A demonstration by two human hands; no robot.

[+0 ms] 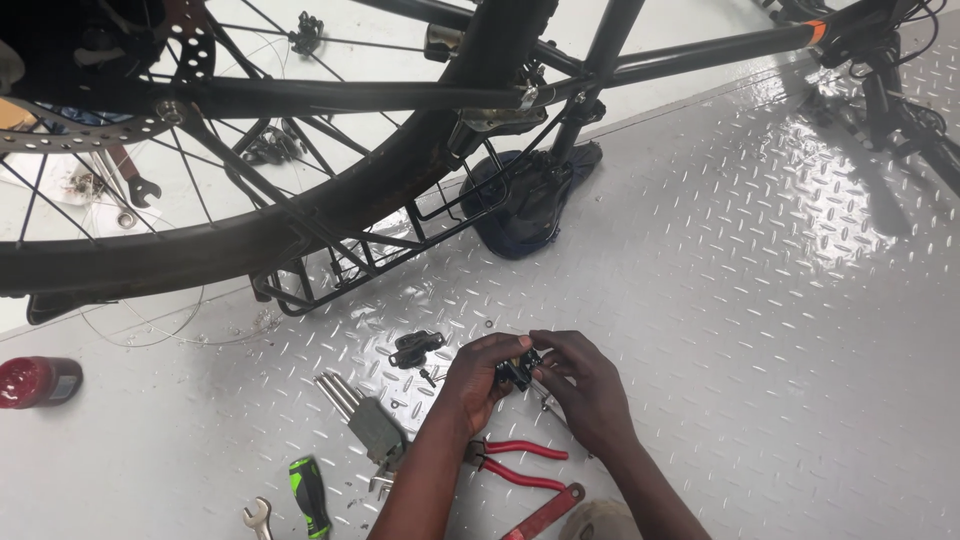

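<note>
My left hand (pixel 472 385) and my right hand (pixel 585 385) meet low in the middle of the head view, both closed around a small black metal bicycle part (pixel 519 368) held just above the floor. A second small black part (pixel 416 348) lies on the floor just left of my left hand, with a few tiny screws beside it. An upside-down bicycle with a large black wheel (pixel 300 215), a rear rack (pixel 330 275) and a black saddle (pixel 525 205) resting on the floor stands behind my hands.
On the grey diamond-plate floor (pixel 760 330) lie a folding hex-key set (pixel 365 415), red-handled pliers (pixel 520 462), a green-and-black screwdriver (pixel 310 495), a small spanner (pixel 257 515) and a red can (pixel 38 381) at the left. More wrenches (pixel 128 195) lie beyond the wheel.
</note>
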